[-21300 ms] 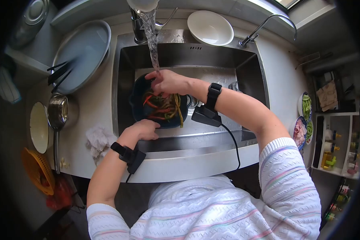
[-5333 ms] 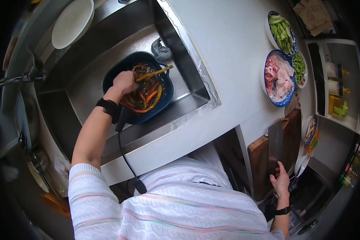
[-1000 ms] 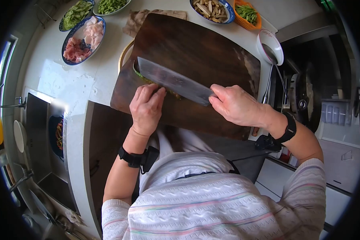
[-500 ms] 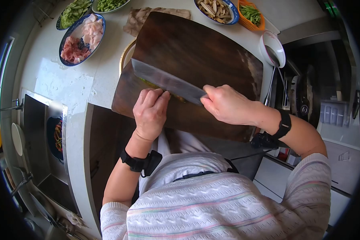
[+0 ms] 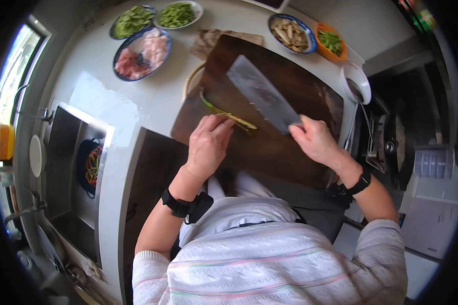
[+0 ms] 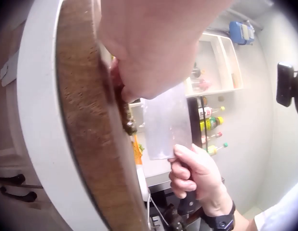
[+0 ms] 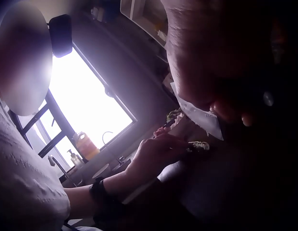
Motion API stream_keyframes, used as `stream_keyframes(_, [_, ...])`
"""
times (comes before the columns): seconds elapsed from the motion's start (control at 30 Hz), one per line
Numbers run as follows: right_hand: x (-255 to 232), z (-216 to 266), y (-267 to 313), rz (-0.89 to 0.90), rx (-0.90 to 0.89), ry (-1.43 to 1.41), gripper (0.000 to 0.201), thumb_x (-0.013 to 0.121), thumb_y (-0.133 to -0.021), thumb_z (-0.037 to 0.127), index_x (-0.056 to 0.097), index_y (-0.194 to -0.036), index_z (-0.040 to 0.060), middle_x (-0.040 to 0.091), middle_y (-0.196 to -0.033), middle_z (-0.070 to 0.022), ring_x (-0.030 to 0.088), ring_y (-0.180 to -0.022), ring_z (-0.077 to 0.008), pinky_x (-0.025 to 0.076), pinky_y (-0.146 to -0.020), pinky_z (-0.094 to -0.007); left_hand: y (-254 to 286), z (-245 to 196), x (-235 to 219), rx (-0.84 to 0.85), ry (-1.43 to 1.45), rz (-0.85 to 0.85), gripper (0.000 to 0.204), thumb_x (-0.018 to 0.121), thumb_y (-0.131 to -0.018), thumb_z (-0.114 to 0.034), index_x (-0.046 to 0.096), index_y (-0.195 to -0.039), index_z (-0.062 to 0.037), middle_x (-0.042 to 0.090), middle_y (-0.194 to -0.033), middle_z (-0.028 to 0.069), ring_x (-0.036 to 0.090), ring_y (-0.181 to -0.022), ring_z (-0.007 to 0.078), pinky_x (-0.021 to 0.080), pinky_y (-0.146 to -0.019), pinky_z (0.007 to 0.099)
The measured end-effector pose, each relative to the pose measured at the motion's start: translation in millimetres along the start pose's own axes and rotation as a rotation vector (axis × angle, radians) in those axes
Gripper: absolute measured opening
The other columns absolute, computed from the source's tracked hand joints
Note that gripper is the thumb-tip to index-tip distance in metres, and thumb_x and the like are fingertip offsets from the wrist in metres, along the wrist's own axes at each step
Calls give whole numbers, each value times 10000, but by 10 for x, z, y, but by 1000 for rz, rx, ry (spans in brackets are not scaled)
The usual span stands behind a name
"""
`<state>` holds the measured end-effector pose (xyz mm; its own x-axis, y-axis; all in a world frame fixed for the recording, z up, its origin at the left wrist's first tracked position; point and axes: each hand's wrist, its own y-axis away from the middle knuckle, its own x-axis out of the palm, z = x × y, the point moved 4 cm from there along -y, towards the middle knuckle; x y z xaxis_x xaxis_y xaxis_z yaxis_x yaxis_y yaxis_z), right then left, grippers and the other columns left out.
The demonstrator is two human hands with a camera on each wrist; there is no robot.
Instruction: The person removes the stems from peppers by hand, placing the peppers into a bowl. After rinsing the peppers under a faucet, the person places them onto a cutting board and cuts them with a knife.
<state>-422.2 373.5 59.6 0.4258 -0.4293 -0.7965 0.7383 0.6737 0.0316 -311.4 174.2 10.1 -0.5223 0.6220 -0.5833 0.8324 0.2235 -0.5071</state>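
Note:
A long green pepper (image 5: 207,103), its near end yellowish and split-looking, lies on the dark wooden board (image 5: 275,160). The left hand (image 5: 207,145) pinches it at its middle with bent fingers; the right wrist view shows this hand (image 7: 151,156) with the pepper's pale end (image 7: 199,145) sticking out. Gripped by its handle in the right hand (image 5: 318,142), a broad cleaver (image 5: 262,94) is held right of the pepper, apart from it, with small bits on the blade. In the left wrist view the right hand (image 6: 197,173) has its fingers curled round the cleaver's (image 6: 163,125) handle.
Behind the board are a folded cloth (image 5: 201,44), bowls of meat (image 5: 155,48), greens (image 5: 175,15) and pale strips (image 5: 290,34), and an orange basket (image 5: 345,51). A white bowl (image 5: 360,93) stands right, near the stove. The sink (image 5: 61,168) holds a blue basin (image 5: 81,162).
The cleaver has moved away from the pepper, rightward relative to the left hand, and turned, leaving the pepper more visible. The left hand stays at the pepper. The head view has shifted.

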Motion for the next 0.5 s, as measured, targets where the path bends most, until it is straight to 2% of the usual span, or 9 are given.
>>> stream_keyframes(0.13, [63, -172, 40, 17, 121, 178, 177, 526, -869, 146, 519, -815, -22, 531, -592, -211, 603, -605, -367, 416, -478, -374, 80, 349, -918, -60, -25, 0, 202, 637, -728, 21, 649, -920, -41, 612, -925, 106, 600, -836, 277, 500, -713, 340])
stream_keyframes(0.17, [121, -391, 82, 33, 243, 103, 164, 519, -870, 139, 538, -859, -24, 557, -625, -211, 624, -631, -344, 430, -499, -359, 176, 582, -1244, -149, -28, -4, 186, 634, -731, 30, 656, -903, -38, 616, -911, 111, 605, -825, 280, 501, -706, 336])
stream_keyframes(0.2, [131, -432, 91, 28, 230, 123, 159, 520, -865, 127, 539, -873, -31, 566, -628, -199, 626, -589, -297, 437, -517, -357, 288, 823, -1610, -280, -91, -19, 186, 635, -736, 35, 667, -904, -39, 622, -900, 110, 624, -776, 247, 503, -689, 324])
stream_keyframes(0.23, [145, -503, 98, 29, 271, 96, 152, 515, -872, 122, 543, -875, -28, 563, -600, -162, 597, -534, -247, 426, -493, -342, 453, 1200, -1953, -488, -68, 11, 206, 650, -729, 31, 675, -920, -43, 631, -901, 92, 635, -737, 195, 506, -668, 306])
stream_keyframes(0.27, [130, -545, 117, 31, 324, 66, 146, 511, -878, 116, 547, -877, -25, 560, -571, -125, 568, -479, -197, 415, -470, -328, 629, 1513, -2316, -576, -160, 51, 189, 643, -736, 15, 679, -915, -35, 640, -886, 79, 638, -718, 158, 508, -648, 290])
stream_keyframes(0.3, [114, -491, 121, 49, 383, 25, 140, 502, -891, 119, 548, -897, -13, 526, -545, -73, 512, -438, -147, 386, -427, -301, 781, 1756, -2669, -580, -361, 135, 159, 624, -743, 6, 687, -886, -20, 650, -838, 84, 645, -718, 159, 512, -648, 282])
stream_keyframes(0.33, [103, -424, 125, 64, 445, -10, 136, 493, -903, 122, 549, -917, -2, 491, -518, -22, 457, -397, -96, 358, -383, -275, 1028, 2046, -2939, -732, -397, 189, 159, 623, -736, -12, 694, -877, -21, 662, -793, 95, 650, -705, 169, 516, -657, 276])
stream_keyframes(0.4, [127, -299, 127, 101, 499, -49, 140, 466, -926, 135, 534, -963, 18, 420, -498, 32, 395, -347, -56, 292, -316, -230, 1536, 2584, -3252, -989, -438, 309, 156, 630, -688, -68, 709, -822, -81, 663, -794, 128, 648, -718, 248, 513, -688, 316])
stream_keyframes(0.5, [142, -456, 177, 95, 500, -52, 144, 455, -940, 147, 518, -980, 24, 395, -483, 31, 368, -327, -51, 287, -295, -225, 2121, 3249, -3151, -998, -459, 551, 173, 659, -656, -159, 718, -816, -127, 666, -795, 113, 646, -735, 251, 511, -697, 330])
